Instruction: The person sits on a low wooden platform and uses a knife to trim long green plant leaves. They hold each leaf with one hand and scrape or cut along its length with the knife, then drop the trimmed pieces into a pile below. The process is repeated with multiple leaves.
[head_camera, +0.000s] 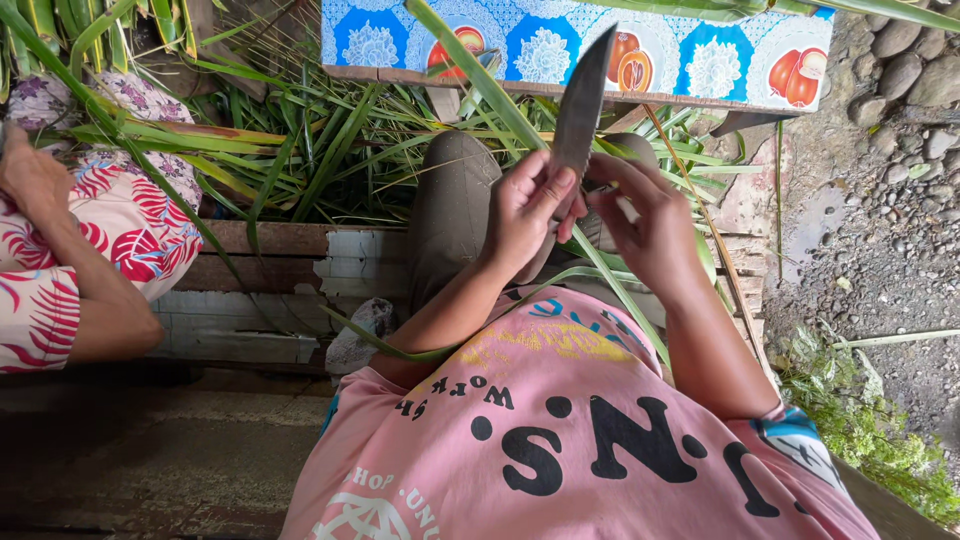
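Pinched between thumb and fingers of the left hand (528, 205), a long dark steel knife blade (583, 105) is held upright, tip towards the blue flowered cloth (560, 45). A long green strip of leaf (610, 290) is closed on lightly by the right hand (650, 225) just beside the blade, above the knees. Judged from this, the strip is best kept taut and the fingertips kept behind the edge. Cut leaves (330, 150) are heaped along the wooden planks (280, 245); another person's patterned sleeve (40, 310) is seen at left.

Head camera, steeply down, close
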